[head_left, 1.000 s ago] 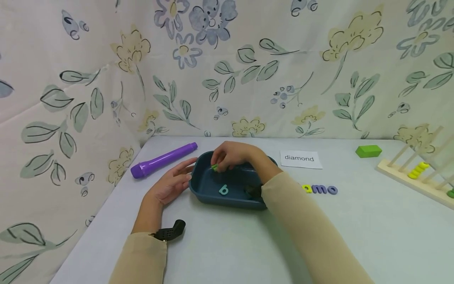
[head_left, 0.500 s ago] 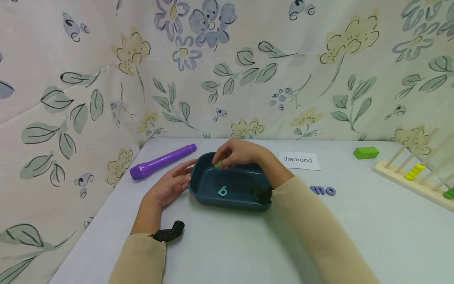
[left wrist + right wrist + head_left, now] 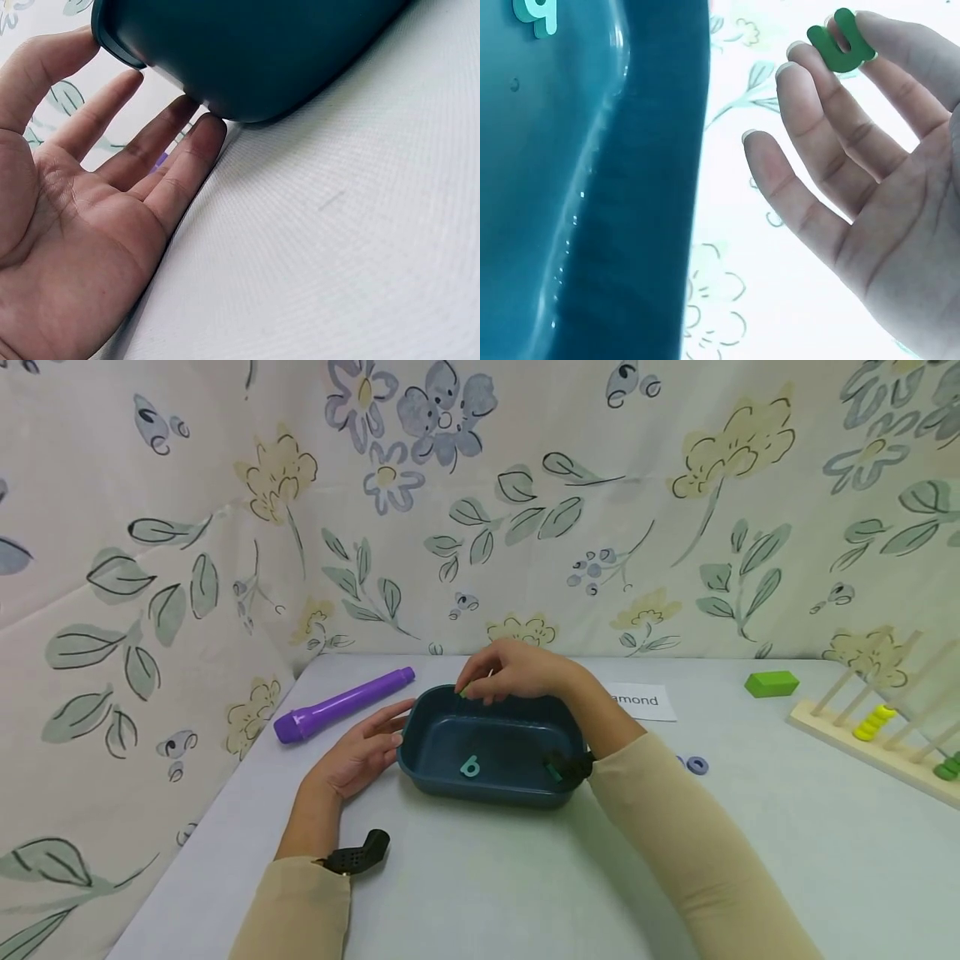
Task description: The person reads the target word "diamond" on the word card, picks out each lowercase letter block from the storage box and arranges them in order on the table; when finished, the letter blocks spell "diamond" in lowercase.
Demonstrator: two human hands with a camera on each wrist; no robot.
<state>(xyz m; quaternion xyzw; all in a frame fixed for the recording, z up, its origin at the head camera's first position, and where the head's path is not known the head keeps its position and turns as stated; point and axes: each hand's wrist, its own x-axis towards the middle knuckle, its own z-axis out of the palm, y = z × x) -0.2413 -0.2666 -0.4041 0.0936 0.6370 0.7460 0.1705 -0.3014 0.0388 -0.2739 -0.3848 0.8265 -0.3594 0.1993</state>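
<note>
My right hand (image 3: pixel 517 672) pinches a small green letter (image 3: pixel 844 45), shaped like a u or an n, between thumb and fingertips. It is raised over the back rim of a dark teal tray (image 3: pixel 491 793). The other fingers of that hand spread loosely in the right wrist view. My left hand (image 3: pixel 360 754) rests at the tray's left end, its relaxed fingers (image 3: pixel 202 142) against the outer wall and its thumb at the rim. On the tray's floor lies a teal piece (image 3: pixel 470 767) shaped like a 6 or b. Another green bit shows near the right wrist's black camera (image 3: pixel 573 767).
Behind the right forearm are a purple o (image 3: pixel 697 765) and a word card (image 3: pixel 645 701), both partly or nearly covered. A purple tube (image 3: pixel 345 704) lies back left. At the right are a green block (image 3: pixel 772 683) and a wooden peg rack (image 3: pixel 840 727) with beads.
My right hand has risen from inside the tray with the green letter, moving up and slightly right. Its forearm now covers more of the card and purple letters. The left hand stays put.
</note>
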